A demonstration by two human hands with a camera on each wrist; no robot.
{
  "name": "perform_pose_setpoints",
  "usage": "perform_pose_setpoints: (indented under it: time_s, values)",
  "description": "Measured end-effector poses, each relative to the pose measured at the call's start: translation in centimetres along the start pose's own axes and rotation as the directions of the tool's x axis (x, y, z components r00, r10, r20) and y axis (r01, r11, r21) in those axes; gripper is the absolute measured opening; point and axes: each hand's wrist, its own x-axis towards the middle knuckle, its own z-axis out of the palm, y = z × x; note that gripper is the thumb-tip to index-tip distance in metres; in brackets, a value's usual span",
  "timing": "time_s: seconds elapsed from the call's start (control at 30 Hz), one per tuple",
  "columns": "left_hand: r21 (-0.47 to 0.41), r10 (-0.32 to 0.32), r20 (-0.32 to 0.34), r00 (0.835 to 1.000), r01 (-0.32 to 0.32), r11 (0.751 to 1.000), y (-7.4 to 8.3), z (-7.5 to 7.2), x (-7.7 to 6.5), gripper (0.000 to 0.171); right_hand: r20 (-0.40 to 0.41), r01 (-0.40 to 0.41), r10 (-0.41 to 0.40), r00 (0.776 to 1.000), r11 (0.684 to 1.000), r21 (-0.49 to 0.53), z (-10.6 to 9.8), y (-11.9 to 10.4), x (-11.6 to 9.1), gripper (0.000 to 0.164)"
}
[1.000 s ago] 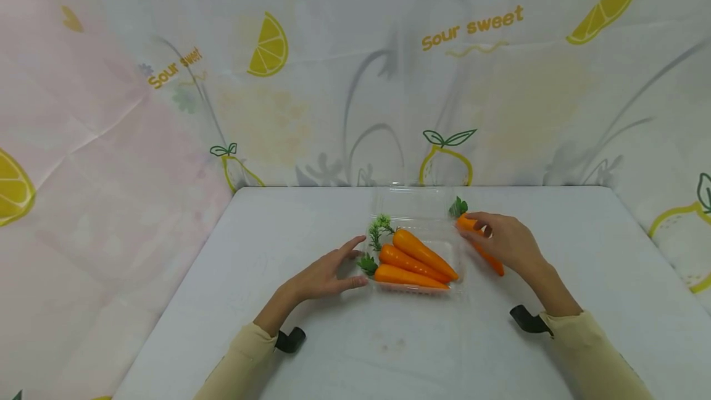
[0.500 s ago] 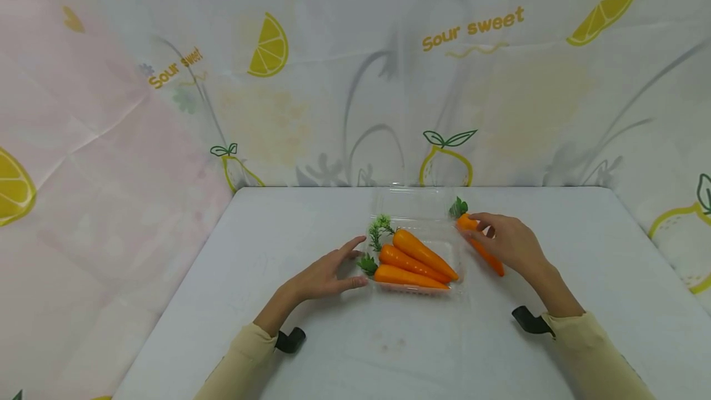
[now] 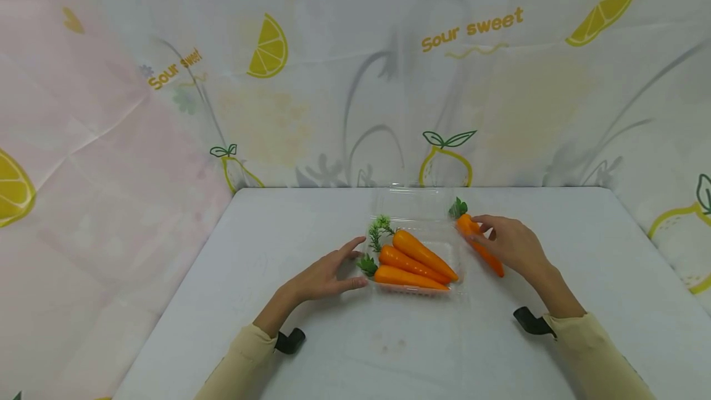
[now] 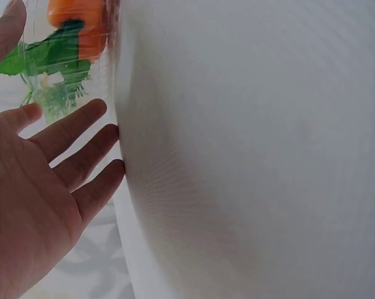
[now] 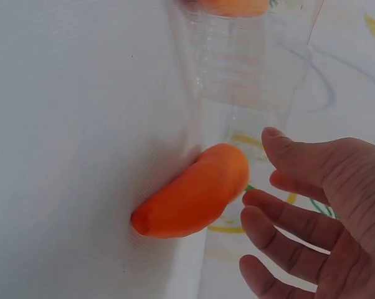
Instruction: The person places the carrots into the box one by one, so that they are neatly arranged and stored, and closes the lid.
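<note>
Three orange carrots [image 3: 421, 254] with green tops lie side by side in a clear plastic clamshell box [image 3: 453, 250], whose lid [image 3: 413, 204] is folded back. Beside the box's left side, my left hand [image 3: 322, 275] has its fingers spread; in the left wrist view green leaves [image 4: 50, 53] show behind the box wall. Another carrot [image 3: 489, 257] lies on the table to the right of the box, leaves pointing away. My right hand [image 3: 513, 242] hovers at this carrot with loosely bent fingers. The right wrist view shows a gap between the thumb and the carrot [image 5: 194, 196].
A white table [image 3: 278, 221] carries everything. Behind and to the left hangs a cloth [image 3: 344, 79] printed with lemons and lettering. Each wrist wears a black mount, such as the right one [image 3: 531, 321].
My right hand's fingertips have drawn slightly right, off the loose carrot, showing more of its upper part. The left hand and the box have stayed put.
</note>
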Motion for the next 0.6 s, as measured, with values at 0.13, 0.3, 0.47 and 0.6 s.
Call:
perform_pose_setpoints:
  time_s: [0.13, 0.3, 0.47, 0.6]
  values:
    - [0.002, 0.002, -0.003, 1.000, -0.002, 1.000, -0.13, 0.08, -0.02, 0.087, 0.039, -0.034, 0.034, 0.999, 0.999, 0.005, -0.03, -0.07, 0.09, 0.044]
    - [0.002, 0.002, -0.004, 1.000, -0.002, 1.000, -0.17, 0.07, -0.01, 0.087, 0.065, -0.047, 0.046, 0.997, 0.999, 0.005, -0.04, 0.06, 0.07, 0.045]
    - [0.001, -0.006, -0.004, 1.000, 0.006, 1.000, -0.08, 0.08, -0.06, 0.087, 0.087, -0.060, 0.059, 0.994, 0.998, 0.002, 0.11, 0.23, 0.10, 0.045]
    - [0.001, -0.006, -0.001, 1.000, 0.006, 1.000, -0.04, 0.08, -0.07, 0.087, 0.095, -0.063, 0.063, 0.993, 0.998, -0.001, 0.18, 0.32, 0.09, 0.046]
